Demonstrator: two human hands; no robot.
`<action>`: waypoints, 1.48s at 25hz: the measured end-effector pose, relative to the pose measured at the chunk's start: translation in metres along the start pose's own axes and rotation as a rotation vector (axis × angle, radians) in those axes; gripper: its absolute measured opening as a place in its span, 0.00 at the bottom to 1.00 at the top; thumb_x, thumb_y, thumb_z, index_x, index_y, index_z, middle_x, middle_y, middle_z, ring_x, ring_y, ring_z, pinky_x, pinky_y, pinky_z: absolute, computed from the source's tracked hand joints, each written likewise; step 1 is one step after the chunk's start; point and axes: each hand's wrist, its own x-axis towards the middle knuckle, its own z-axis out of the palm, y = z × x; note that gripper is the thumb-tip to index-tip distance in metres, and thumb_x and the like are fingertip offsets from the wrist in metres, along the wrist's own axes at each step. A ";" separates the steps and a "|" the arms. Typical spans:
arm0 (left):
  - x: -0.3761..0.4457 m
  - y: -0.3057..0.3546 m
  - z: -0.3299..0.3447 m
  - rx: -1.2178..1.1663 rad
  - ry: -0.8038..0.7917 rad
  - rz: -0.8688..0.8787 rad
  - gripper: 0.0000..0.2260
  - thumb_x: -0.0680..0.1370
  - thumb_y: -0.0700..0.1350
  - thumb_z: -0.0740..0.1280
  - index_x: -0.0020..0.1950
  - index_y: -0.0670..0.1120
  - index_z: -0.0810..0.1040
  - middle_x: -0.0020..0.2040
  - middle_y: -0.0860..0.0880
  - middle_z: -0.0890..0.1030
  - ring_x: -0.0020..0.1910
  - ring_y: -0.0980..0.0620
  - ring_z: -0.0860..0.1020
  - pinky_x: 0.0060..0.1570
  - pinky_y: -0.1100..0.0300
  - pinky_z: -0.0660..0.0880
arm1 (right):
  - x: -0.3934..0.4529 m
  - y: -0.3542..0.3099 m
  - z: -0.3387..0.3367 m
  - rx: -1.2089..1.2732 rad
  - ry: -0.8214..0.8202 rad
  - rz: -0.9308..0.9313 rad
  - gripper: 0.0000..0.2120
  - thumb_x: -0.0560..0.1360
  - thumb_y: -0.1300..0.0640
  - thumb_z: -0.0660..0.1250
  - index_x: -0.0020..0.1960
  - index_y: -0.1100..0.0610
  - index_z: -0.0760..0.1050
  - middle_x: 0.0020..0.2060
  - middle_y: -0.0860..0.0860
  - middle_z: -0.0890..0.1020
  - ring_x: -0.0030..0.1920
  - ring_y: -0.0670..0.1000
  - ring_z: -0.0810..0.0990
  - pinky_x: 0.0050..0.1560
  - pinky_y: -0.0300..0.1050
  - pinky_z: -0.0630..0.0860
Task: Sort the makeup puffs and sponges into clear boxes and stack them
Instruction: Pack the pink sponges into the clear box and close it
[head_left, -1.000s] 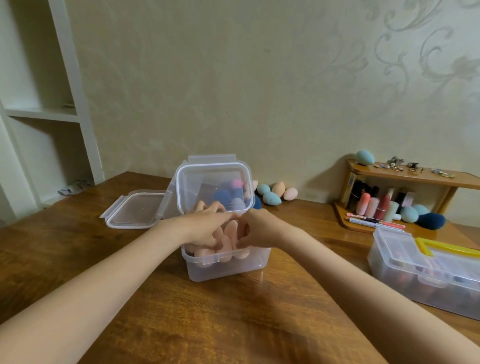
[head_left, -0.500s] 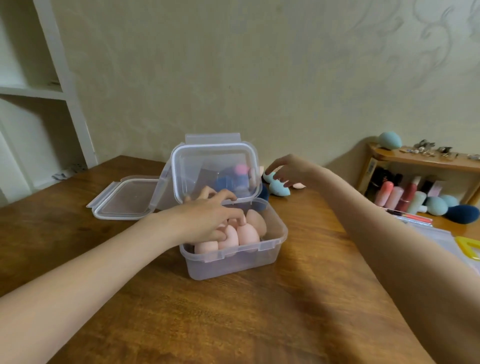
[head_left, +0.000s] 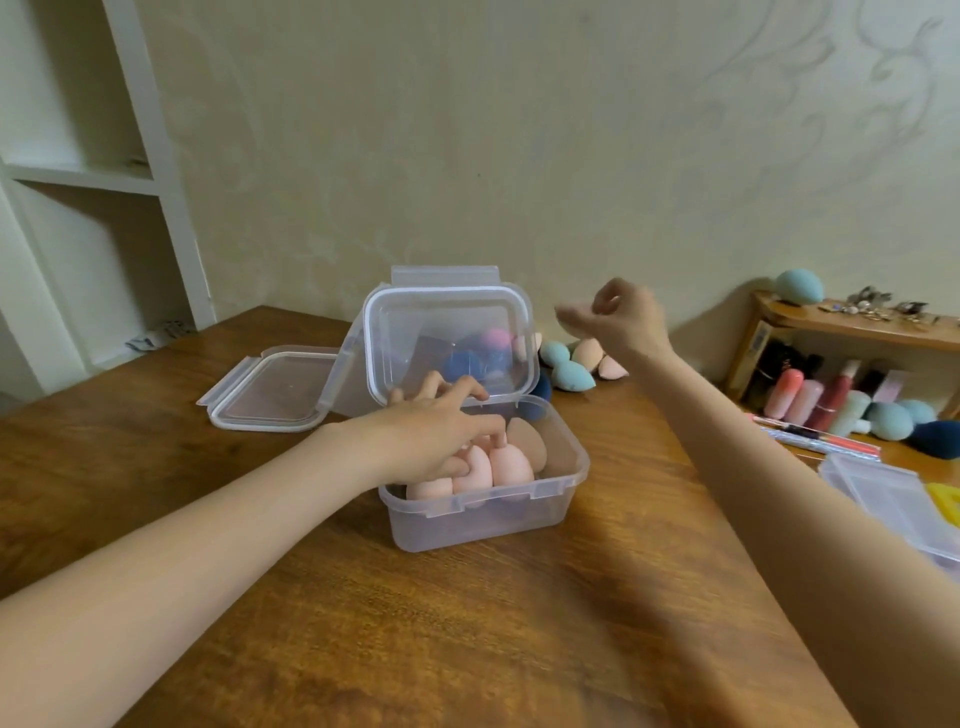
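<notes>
Left hand (head_left: 434, 434) is lying spread, gripping nothing, on peach makeup sponges (head_left: 493, 465) filling the open clear box (head_left: 519, 525) on the wooden table (head_left: 467, 623), while right hand (head_left: 618, 319) is hovering loosely curled, empty, above loose sponges (head_left: 571, 371) by the wall.

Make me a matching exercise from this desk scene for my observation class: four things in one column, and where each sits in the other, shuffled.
Things
1. peach sponges
2. flat lid
3. teal sponge
4. right hand

Places
A. on top of the wooden shelf
B. raised over the loose sponges by the wall
C. inside the open clear box
D. lying on the table left of the box

Pairs: 1-C, 2-D, 3-A, 4-B
</notes>
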 end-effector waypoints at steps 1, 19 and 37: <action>0.000 0.001 -0.001 -0.007 0.000 0.000 0.17 0.79 0.46 0.61 0.66 0.59 0.65 0.74 0.52 0.52 0.71 0.43 0.54 0.68 0.38 0.59 | -0.016 -0.004 -0.013 0.016 -0.033 -0.036 0.13 0.69 0.54 0.74 0.41 0.56 0.69 0.37 0.53 0.78 0.35 0.51 0.75 0.30 0.35 0.70; -0.009 0.002 -0.008 -0.127 -0.003 0.020 0.28 0.78 0.42 0.61 0.74 0.58 0.55 0.76 0.53 0.54 0.70 0.45 0.59 0.68 0.46 0.65 | -0.103 -0.038 0.013 -0.777 -0.603 -0.364 0.09 0.77 0.66 0.57 0.39 0.57 0.67 0.33 0.48 0.62 0.32 0.46 0.63 0.28 0.37 0.59; -0.008 -0.001 -0.008 0.001 -0.032 0.114 0.22 0.80 0.44 0.56 0.71 0.63 0.59 0.73 0.55 0.60 0.70 0.44 0.57 0.68 0.42 0.61 | -0.054 -0.041 -0.013 -0.710 -0.802 -0.216 0.07 0.74 0.56 0.68 0.43 0.60 0.78 0.28 0.48 0.78 0.26 0.43 0.74 0.26 0.32 0.71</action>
